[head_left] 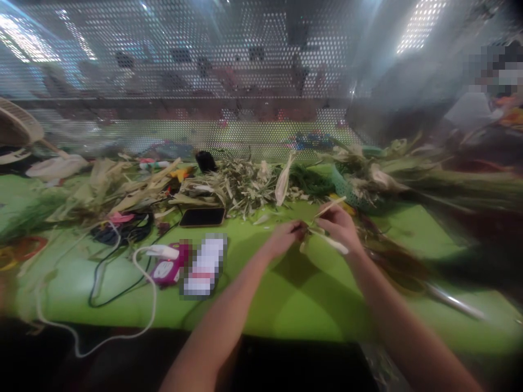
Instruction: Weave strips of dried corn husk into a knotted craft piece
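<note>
Both my hands meet above the green tabletop (261, 305), right of the middle. My left hand (286, 238) is closed, its fingertips pinching the lower end of some pale corn husk strips (330, 240). From the other side my right hand (340, 224) wraps its fingers round the same strips, which stick out past it on both sides. Blur hides the exact finger contact. Just beyond the hands lies a heap of dried husk pieces (245, 188), with one broad husk leaf (283, 182) standing up from it.
A dark phone (202, 217), a purple box (171, 267) with a white cable (154, 305), and a blurred-out item (205, 265) lie to the left. A green basket (347, 188) with stalks stands at the back right. Behind rises a perforated metal screen (229, 65).
</note>
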`<state>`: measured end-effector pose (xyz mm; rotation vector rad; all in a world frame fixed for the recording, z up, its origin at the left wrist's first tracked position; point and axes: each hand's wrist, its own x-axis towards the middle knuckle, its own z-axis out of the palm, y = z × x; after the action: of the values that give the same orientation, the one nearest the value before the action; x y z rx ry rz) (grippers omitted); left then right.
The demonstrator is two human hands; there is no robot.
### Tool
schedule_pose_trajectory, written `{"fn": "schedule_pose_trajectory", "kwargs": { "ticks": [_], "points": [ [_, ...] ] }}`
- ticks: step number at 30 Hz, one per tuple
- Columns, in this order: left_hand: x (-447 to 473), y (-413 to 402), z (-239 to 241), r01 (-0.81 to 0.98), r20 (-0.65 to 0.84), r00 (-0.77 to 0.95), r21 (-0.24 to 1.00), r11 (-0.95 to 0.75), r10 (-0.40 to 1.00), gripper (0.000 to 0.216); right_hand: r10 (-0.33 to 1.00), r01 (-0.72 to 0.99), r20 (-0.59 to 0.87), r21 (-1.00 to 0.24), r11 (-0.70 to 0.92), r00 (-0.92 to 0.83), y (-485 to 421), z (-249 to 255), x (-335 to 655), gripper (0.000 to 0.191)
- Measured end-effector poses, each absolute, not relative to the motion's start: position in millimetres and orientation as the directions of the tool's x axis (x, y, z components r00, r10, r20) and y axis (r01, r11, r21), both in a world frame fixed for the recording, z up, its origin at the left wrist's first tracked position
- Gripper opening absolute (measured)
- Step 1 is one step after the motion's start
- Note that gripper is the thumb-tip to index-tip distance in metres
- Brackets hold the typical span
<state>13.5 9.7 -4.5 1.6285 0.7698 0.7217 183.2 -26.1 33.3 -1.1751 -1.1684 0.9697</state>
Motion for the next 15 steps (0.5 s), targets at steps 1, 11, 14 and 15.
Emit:
{"fn": "schedule_pose_trajectory", "kwargs": {
  "ticks": [1, 11, 14, 15],
  "points": [
    [13.5, 9.6, -4.1, 0.094, 0.052, 0.597, 0.986, -0.135, 0.801, 0.021, 0.981, 0.023, 0.140, -0.990, 0.138, 0.131, -26.3, 33.0, 182.1, 0.026],
    [14.5, 10.2, -11.5, -0.025, 0.040, 0.582, 0.999, -0.030, 0.812, 0.023, 0.986, 0.094, 0.130, -0.988, 0.120, 0.106, -23.3, 27.2, 182.9, 0.031],
    [14.3, 7.8, -8.7, -0.071, 0.059, 0.600, 0.997, -0.020, 0.798, 0.026, 0.987, 0.088, 0.119, -0.990, 0.109, 0.110, -20.7, 23.5, 182.3, 0.032],
    [14.3, 6.9, -7.7, -0.084, 0.068, 0.614, 0.996, -0.020, 0.787, 0.028, 0.986, 0.096, 0.125, -0.989, 0.114, 0.114, -19.9, 22.0, 181.8, 0.032]
  ]
}}
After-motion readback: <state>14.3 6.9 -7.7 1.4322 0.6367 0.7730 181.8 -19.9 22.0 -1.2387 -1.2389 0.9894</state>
